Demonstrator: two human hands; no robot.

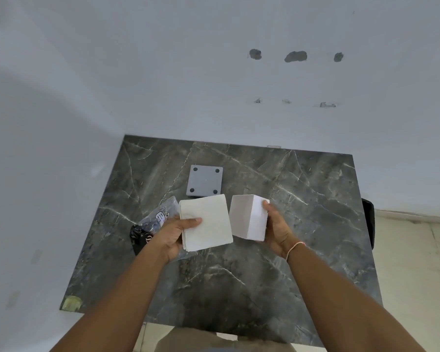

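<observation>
Marble tabletop [302, 199] below, both items held above its middle. Left hand [173, 237] pinches the napkin stack [208, 224] at its near-left corner, thumb on top. The far sheets are unsupported, so any tilt could fan them or slide them off. Right hand [277, 229] clamps the white box [248, 217] just right of the stack, hands apart. One-sided grip (box looks like a napkin sleeve): stack edges could snag and crumple going in. Grey footed plate [205, 181] lies beyond, plastic bag [153, 222] at left.
</observation>
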